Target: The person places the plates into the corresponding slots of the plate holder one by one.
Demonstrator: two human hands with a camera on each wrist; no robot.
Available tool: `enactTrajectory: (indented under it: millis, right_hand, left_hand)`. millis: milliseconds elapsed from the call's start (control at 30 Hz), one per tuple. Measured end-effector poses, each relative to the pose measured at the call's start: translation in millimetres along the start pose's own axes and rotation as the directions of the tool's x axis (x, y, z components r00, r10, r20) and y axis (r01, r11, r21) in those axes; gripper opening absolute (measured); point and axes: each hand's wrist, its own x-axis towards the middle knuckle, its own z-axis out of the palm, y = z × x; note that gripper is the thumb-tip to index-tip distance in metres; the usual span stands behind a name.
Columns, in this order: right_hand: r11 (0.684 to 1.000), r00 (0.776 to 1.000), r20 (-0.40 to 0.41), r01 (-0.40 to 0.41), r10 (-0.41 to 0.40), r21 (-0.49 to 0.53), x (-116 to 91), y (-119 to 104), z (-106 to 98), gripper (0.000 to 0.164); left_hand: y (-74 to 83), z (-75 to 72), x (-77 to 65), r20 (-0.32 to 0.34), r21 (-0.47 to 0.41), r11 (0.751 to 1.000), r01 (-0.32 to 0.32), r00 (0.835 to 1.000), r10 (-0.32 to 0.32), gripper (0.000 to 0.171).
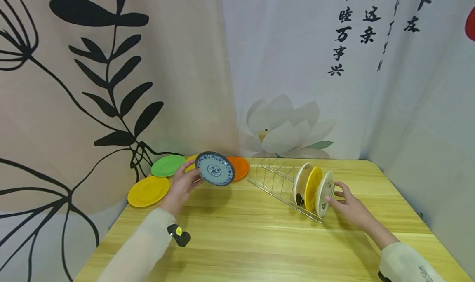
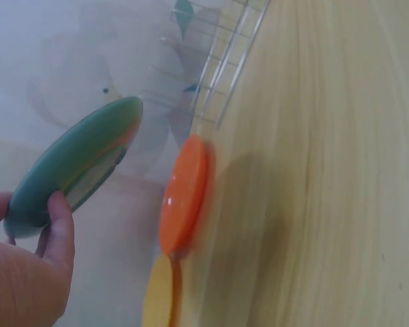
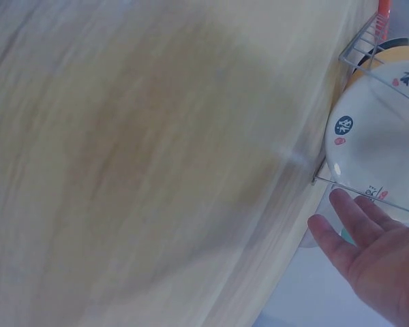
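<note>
The fingers of the left hand (image 1: pixel 180 190) grasp the blue plate (image 1: pixel 214 169) at one side of its rim, with the thumb on one face. The plate hangs tilted in the air, apart from the table (image 1: pixel 241 245). Because only one side is held, I think it could turn or slip, and then it would fall on the wood or hit the orange plate (image 1: pixel 240 168), which lies near it.

The fingers of the right hand (image 1: pixel 350 207) are spread and relaxed, not clenched, at the outer side of the white plate (image 1: pixel 325 193); how firmly they touch it, I cannot tell. This plate stands last at the near end of the rack (image 1: pixel 274 194). A hard push could press it against the yellow plate (image 1: pixel 313 189) and the pale plate (image 1: pixel 302 179), or make the rack slide, since thin wire looks light.

Farther out, the rack's other slots are narrow; a plate entering them at a slant could catch the wires. The green plate (image 1: pixel 168 165), lying beyond the left hand, seems less at risk.
</note>
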Motion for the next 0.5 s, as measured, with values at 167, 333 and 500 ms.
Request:
enactTrajectory:
  millis: [167,333,500]
  right_hand:
    - [1.0,1.0,-0.003,0.009,-0.009,0.001,0,-1,0,0.079]
    - [1.0,1.0,0.002,0.012,-0.012,0.009,0,-2,0,0.079]
    - [1.0,1.0,0.004,0.008,-0.008,0.009,-1,-3,-1,0.079]
  left_hand:
    - [0.4,16.4,2.8,0.006,-0.012,1.0,0.001,1.0,-0.001,0.052]
    - [2.4,32.3,6.8,0.005,-0.036,0.999,-0.011,1.0,0.011,0.053]
    - [6.0,50.4,9.8,0.01,-0.054,0.998,-0.011,1.0,0.012,0.052]
